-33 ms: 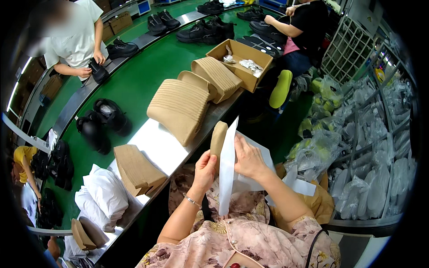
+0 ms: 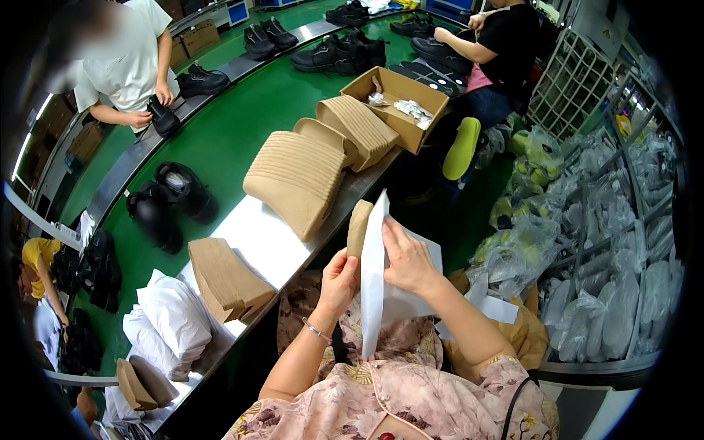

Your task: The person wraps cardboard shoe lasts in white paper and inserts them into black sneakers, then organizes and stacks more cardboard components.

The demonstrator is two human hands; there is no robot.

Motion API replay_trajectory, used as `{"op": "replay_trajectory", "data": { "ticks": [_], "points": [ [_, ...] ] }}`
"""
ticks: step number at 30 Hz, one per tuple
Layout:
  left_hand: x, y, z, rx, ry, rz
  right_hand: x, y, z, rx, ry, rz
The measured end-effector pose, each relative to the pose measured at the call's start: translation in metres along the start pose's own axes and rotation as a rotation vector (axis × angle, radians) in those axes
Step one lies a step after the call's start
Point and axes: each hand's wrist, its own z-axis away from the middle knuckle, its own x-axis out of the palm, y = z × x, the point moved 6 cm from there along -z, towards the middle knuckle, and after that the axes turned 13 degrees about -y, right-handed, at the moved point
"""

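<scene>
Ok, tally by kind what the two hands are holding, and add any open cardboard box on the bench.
Tan cardboard insert: 1
White paper sheet: 1
Open cardboard box: 1
Total: 3

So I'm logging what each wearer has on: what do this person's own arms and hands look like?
Both forearms are bare, with no gloves. The left hand has a thin silver bangle at the wrist; the right hand shows no jewellery. Short sleeves of a pale pink floral top cover the upper arms.
</scene>
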Motion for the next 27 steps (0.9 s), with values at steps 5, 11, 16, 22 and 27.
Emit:
{"op": "replay_trajectory", "data": {
  "ticks": [5, 11, 16, 22, 27],
  "points": [
    [-0.003, -0.001, 0.005, -0.035, -0.025, 0.095, -0.001, -0.007, -0.015, -0.054, 0.067, 0.016],
    [-0.004, 0.004, 0.012, -0.089, -0.074, 0.234, 0.005, -0.01, -0.024, -0.18, -0.071, 0.059],
    [-0.013, 0.004, 0.015, -0.117, -0.146, 0.295, 0.01, -0.01, -0.029, -0.174, -0.236, -0.059],
    [-0.011, 0.006, 0.016, -0.136, -0.133, 0.307, 0.006, -0.006, -0.03, -0.125, -0.248, 0.188],
    [-0.02, 0.001, 0.017, -0.123, -0.092, 0.255, -0.002, -0.019, -0.026, -0.019, -0.235, 0.325]
  ]
}}
